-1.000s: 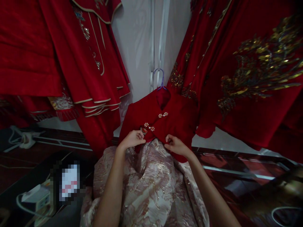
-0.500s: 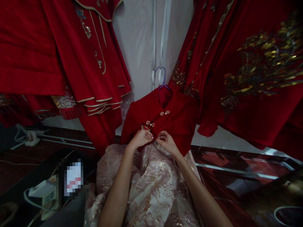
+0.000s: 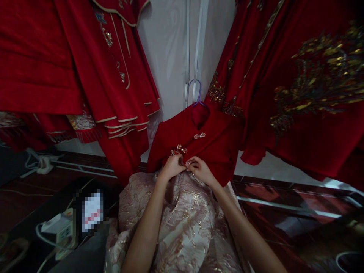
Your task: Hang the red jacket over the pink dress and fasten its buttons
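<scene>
Red garment (image 3: 196,148): suspended, slightly tilted, on purple hanger (image 3: 200,91), front facing viewer. Neck opening (image 3: 200,115) V-shaped, darker within. Upper floral clasp (image 3: 202,135) pearly; lower floral clasp (image 3: 179,147) similar, set leftward. Lower front partly hidden.

No text, label, brand, number or sign can be read. The one surface that might bear print is the lit panel (image 3: 92,213) at lower left. It is pixelated: a pale field crossed by a reddish band, toward the lower part, with coarse blocks around it. Whether the band is lettering, a logo or a picture cannot be determined. Beside the panel stands a white socket block (image 3: 65,232); small dark marks show on its face, too small and blurred to identify as sockets or characters.
</scene>
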Demonstrator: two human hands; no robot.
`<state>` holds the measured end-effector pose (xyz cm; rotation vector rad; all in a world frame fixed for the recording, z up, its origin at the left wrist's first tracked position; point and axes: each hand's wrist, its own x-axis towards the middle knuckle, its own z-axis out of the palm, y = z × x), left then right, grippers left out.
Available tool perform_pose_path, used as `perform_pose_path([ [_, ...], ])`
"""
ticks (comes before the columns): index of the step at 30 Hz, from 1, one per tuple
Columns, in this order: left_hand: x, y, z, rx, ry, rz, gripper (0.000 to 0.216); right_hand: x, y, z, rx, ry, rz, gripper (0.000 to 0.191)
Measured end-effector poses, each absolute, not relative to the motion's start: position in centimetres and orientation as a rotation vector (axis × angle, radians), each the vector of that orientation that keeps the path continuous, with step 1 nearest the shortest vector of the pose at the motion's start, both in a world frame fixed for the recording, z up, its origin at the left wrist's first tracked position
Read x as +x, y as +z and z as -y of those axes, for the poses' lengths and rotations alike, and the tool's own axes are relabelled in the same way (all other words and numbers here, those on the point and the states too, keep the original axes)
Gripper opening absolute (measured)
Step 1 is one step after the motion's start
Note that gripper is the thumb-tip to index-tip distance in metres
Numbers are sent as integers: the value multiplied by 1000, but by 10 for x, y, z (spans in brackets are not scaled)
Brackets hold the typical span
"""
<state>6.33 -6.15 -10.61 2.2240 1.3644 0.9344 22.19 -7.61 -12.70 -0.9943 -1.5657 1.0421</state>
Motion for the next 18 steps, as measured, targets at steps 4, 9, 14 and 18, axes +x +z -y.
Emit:
perform_pose_path([
  [4, 60, -112, 56, 2028, 972, -1303, 15, 217, -141, 59, -1141, 792, 1571, 18],
  [9, 57, -115, 52, 1916, 1004, -1300, 18, 218, -147, 57, -1182, 674, 1583, 17],
  [14, 56, -121, 46, 1816, 997, -1255, 19, 220, -145, 58, -1141, 770, 1557, 18],
  [18, 56, -122, 44, 1752, 985, -1194, 19, 219, -141, 60, -1134, 773, 1556, 17],
])
